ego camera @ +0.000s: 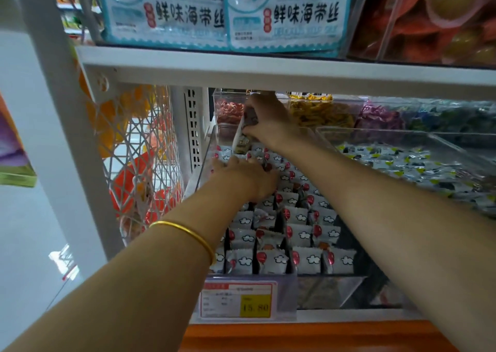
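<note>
Lower centre, closest: price tag (237,300) on the front of the clear bin (332,290), above the orange shelf edge (308,335). The bin holds white packs (304,260) w/ red balloon + cloud print, stood on edge in rows running front to back.

A forearm w/ gold bangle (188,233) comes in from lower left. The left hand (247,177) lies palm-down on the packs at mid-frame, its fingers bent down among them; can't tell if they grip any.

Just beyond, above centre, the right hand (268,121) grips the held pack (243,137). Its fingers (257,134) + thumb curl round the upper part and the rest hangs below. Long axis near upright, slightly tilted, lower end pointing down at the back rows; touching or just clear, can't tell.

Right of centre: 2nd bin (456,147) w/ pale packs. Behind: clear boxes (230,96) of red, yellow + purple sweets. White mesh panel (142,163) at left. Upper shelf (268,67) carries blue-white bags (284,16). Shop floor at far left.
</note>
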{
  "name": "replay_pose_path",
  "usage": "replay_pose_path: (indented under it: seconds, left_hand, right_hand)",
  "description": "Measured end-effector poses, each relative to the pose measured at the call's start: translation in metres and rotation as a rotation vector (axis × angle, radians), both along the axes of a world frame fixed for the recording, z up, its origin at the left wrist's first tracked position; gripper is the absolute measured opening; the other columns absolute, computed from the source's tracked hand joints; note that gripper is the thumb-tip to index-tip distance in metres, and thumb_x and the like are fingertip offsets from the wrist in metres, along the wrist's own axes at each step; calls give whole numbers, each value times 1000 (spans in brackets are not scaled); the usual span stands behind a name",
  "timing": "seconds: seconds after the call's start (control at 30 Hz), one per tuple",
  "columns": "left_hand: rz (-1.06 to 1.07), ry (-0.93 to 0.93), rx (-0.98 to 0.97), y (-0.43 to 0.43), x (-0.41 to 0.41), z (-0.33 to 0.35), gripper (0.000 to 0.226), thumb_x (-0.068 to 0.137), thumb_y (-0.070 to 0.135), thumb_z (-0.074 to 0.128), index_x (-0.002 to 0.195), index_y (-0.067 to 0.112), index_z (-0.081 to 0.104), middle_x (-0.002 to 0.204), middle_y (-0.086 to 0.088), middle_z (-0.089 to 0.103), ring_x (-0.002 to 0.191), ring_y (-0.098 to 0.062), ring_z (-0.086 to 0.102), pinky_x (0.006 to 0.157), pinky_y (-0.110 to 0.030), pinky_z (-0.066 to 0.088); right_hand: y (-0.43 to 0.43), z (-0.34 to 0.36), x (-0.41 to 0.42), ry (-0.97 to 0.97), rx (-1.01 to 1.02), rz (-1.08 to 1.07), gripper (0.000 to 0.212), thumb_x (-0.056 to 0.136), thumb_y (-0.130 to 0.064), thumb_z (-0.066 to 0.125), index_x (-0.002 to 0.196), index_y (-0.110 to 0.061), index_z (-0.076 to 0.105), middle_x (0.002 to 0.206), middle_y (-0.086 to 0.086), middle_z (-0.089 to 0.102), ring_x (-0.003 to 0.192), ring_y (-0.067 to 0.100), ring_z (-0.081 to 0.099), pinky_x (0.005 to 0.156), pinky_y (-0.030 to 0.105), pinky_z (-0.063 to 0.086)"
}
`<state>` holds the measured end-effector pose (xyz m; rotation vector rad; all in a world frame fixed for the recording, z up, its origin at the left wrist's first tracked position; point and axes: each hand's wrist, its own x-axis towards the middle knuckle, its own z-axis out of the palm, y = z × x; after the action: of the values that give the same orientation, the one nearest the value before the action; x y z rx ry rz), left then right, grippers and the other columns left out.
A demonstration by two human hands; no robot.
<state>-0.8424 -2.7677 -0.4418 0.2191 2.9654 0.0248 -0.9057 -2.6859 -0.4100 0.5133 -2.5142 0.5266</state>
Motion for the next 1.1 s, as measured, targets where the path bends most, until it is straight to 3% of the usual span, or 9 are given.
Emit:
replay_pose_path:
  seconds: [0.17, 0.33, 0.47, 0.57, 0.77, 0.83, 0.9, 1.0, 1.1]
  left_hand:
    - [-19, 25, -29, -5, 11, 3, 75, 94, 60, 10, 150, 12, 1, 158, -11, 1, 145, -26, -7, 113, -50, -6]
    - [-78, 94, -129, -14, 32, 12, 71, 95, 55, 11, 149, 10, 3, 158, -12, 4, 145, -27, -4, 116, -48, -2]
    - [-122, 133, -106, -21, 61, 17, 70, 96, 53, 11, 148, 6, 10, 156, -16, 12, 144, -30, 4, 117, -46, 9]
    - [-155, 158, -184, -24, 83, 19, 67, 98, 49, 10, 148, 5, 10, 156, -16, 8, 144, -31, 0, 117, -46, 5]
    - [-119, 248, -274, -39, 105, 12, 65, 98, 48, 6, 148, 7, 1, 157, -14, -1, 144, -27, -11, 115, -48, -5]
    - [-122, 271, -246, -44, 105, 6, 66, 97, 49, 5, 148, 7, 2, 157, -13, 0, 144, -26, -11, 116, -47, -5]
    - [-136, 297, -220, -46, 104, 1, 67, 96, 50, 4, 148, 7, 4, 157, -13, 2, 144, -26, -11, 117, -47, -3]
    - [-149, 331, -186, -48, 102, -2, 68, 96, 50, 4, 148, 7, 7, 157, -13, 5, 144, -26, -9, 117, -46, -2]
    - [-174, 375, -105, -52, 104, -4, 64, 97, 47, 8, 148, 9, 12, 157, -10, 10, 145, -23, -6, 118, -43, -2]
  right_hand:
    - [-12, -13, -11, -26, 111, -59, 28, 82, -17, 69, 105, -8, 56, 105, 9, 59, 99, 22, 53, 80, 29, 41]
    - [-10, -24, -9, -182, 256, -64, 22, 92, -10, 48, 114, -10, 53, 113, 12, 53, 109, 29, 50, 94, 39, 42]
    - [2, -10, 2, -179, -6, -64, 31, 86, 3, 46, 113, -12, 50, 108, 7, 62, 99, 21, 56, 82, 36, 50]
    - [13, -10, 19, -229, 22, 22, 43, 87, 6, 42, 124, -16, 49, 123, 8, 58, 104, 21, 55, 73, 29, 46]
    - [-4, -19, 22, -325, 297, 33, 41, 97, -7, 37, 136, -18, 44, 148, 16, 35, 134, 32, 35, 106, 41, 34]
    - [-9, -24, 19, -385, 324, -3, 30, 98, -14, 36, 123, -22, 50, 146, 19, 36, 131, 30, 38, 98, 37, 34]
    - [-11, -29, 16, -433, 298, -16, 34, 99, -16, 34, 132, -11, 42, 142, 19, 41, 120, 26, 45, 96, 37, 35]
    - [-8, -25, 22, -414, 30, -4, 39, 101, -20, 31, 139, -10, 35, 133, 16, 50, 100, 19, 56, 92, 36, 43]
    - [6, -15, 42, -316, -230, -33, 40, 102, -19, 32, 142, -14, 33, 126, 9, 56, 67, 5, 52, 56, 14, 44]
